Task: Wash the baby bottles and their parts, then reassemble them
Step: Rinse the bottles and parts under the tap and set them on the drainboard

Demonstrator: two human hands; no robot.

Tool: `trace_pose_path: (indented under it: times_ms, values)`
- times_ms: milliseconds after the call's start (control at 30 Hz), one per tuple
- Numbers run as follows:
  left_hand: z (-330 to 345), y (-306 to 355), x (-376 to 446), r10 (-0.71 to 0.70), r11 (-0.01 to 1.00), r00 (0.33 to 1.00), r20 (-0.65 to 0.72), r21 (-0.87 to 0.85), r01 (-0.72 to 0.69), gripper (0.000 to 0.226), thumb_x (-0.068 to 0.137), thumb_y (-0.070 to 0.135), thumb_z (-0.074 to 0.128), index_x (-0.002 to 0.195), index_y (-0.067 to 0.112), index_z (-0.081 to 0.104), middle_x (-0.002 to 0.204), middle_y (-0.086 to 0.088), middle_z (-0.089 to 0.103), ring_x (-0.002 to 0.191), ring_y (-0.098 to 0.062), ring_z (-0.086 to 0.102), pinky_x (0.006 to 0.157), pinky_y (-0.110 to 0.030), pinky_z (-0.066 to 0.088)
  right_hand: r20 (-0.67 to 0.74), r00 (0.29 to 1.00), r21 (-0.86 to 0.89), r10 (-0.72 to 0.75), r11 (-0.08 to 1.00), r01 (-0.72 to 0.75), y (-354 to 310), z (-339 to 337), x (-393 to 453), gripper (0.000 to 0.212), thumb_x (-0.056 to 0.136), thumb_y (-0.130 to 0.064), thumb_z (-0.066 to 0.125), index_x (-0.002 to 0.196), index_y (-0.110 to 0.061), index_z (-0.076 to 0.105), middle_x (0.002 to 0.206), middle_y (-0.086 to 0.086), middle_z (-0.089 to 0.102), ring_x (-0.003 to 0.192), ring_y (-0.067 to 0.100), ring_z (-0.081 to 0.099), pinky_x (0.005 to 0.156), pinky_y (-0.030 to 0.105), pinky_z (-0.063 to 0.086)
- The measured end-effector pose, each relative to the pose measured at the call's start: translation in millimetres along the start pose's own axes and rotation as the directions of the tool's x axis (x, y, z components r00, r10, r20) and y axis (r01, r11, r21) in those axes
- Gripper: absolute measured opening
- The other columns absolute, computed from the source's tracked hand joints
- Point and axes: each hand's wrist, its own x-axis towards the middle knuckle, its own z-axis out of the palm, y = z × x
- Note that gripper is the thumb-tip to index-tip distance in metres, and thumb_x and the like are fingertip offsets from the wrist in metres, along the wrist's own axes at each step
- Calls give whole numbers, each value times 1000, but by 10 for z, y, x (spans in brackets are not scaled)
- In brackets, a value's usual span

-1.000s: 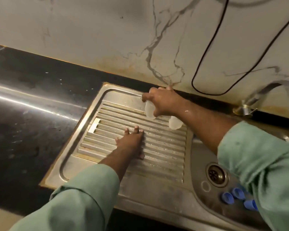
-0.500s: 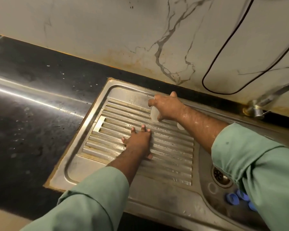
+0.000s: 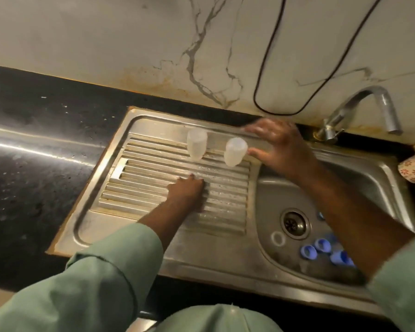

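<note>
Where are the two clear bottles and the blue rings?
left bottle (image 3: pixel 197 144), head view, on its side wall.
right bottle (image 3: pixel 235 152), head view, on its side wall.
blue rings (image 3: pixel 322 245), head view, on one ring in the basin.

Single view only, head-mounted wide-angle, so no overlap with any second camera. It looks steeply down and forward over the sink unit, facing the marble wall (image 3: pixel 106 44) at the top. The drainboard (image 3: pixel 153 178) sits centre frame, the basin (image 3: pixel 273 204) lower right, the tap (image 3: pixel 359 101) upper right. Close range: both sleeves enter from the bottom edge. Black bench (image 3: pixel 34 144) fills the left; edges bend and blur.
</note>
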Motion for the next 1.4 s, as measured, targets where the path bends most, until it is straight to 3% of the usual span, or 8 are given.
trace_pose_path:
  times_ms: [133,333,567,767,1033,1133,1267,1400]
  values:
    - [364,838,-76,412,910,907,-93,-13,-414,69,91,51,63,150,21,43,154,-4,45,142,-24,39,116,-36,30,239,920,195,309,913,-357,590,214,-1156,20,77,-13,78,97,-12,74,92,9,69,85,27,66,79,46,52]
    - [785,1598,24,423,905,903,-75,-5,-424,53,98,31,59,147,16,47,148,-9,51,140,-27,42,112,-34,32,707,649,160,281,830,-534,815,1053,-2101,75,74,-17,81,140,-19,48,138,6,43,121,22,50,99,35,44]
    - [722,1996,281,241,956,966,-89,-152,-252,53,97,38,59,146,20,51,146,-6,55,134,-27,50,108,-32,39,607,724,203,328,817,-540,1092,1200,-2354,51,88,-15,66,137,-17,52,136,11,49,124,28,48,104,34,38]
    - [57,2650,808,193,937,917,-349,-212,-279,47,100,30,56,147,23,50,149,-5,52,135,-26,49,111,-40,41,313,814,416,490,700,-581,1619,672,-2151,53,75,-1,73,126,-6,61,124,12,52,109,28,56,97,35,44]
    - [-741,3628,1556,123,883,939,-321,-396,-251,39,96,26,64,126,1,60,125,-19,64,116,-36,61,102,-48,48,268,783,382,561,684,-621,2191,456,-1751,51,81,-6,70,130,-8,57,133,9,50,122,20,48,90,-1,19]
    - [-765,3605,1690,52,851,923,-382,-466,-241,22,98,15,59,115,2,66,109,-17,68,98,-31,65,90,-44,52,278,771,378,572,673,-636,2322,503,-1679,53,83,-9,69,134,-11,54,134,7,49,122,18,47,90,1,20]
    - [-648,3305,1916,-103,795,942,-318,-595,-114,6,92,9,68,91,9,74,73,7,59,64,-1,49,56,-5,38,255,774,410,580,660,-630,2394,533,-1639,47,84,-12,70,129,-10,58,128,6,53,116,19,53,93,12,35]
    - [-599,3216,2068,-112,734,965,-237,-675,-81,26,88,9,73,67,23,66,67,10,62,61,-2,54,51,-15,45,212,773,338,597,697,-632,2460,610,-1636,45,85,-23,71,128,-13,59,125,3,56,109,16,56,93,32,47]
